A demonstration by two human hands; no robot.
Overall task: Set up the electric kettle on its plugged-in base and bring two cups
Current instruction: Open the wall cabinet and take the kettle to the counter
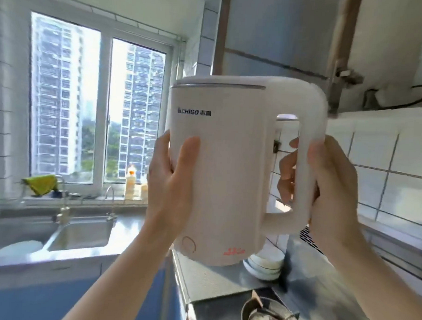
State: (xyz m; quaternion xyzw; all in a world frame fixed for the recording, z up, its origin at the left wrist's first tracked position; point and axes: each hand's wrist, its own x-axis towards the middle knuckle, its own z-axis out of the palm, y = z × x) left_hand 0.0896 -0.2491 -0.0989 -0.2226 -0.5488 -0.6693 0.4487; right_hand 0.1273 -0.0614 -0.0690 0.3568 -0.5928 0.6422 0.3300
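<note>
Both hands hold kettle (219, 174) aloft: left hand (170, 182) clasps its body, right hand (329, 186) wraps handle.

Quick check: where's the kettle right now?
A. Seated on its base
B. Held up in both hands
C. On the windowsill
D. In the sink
B: the left hand presses the kettle body while the right hand wraps its handle, lifted above the counter.
</note>
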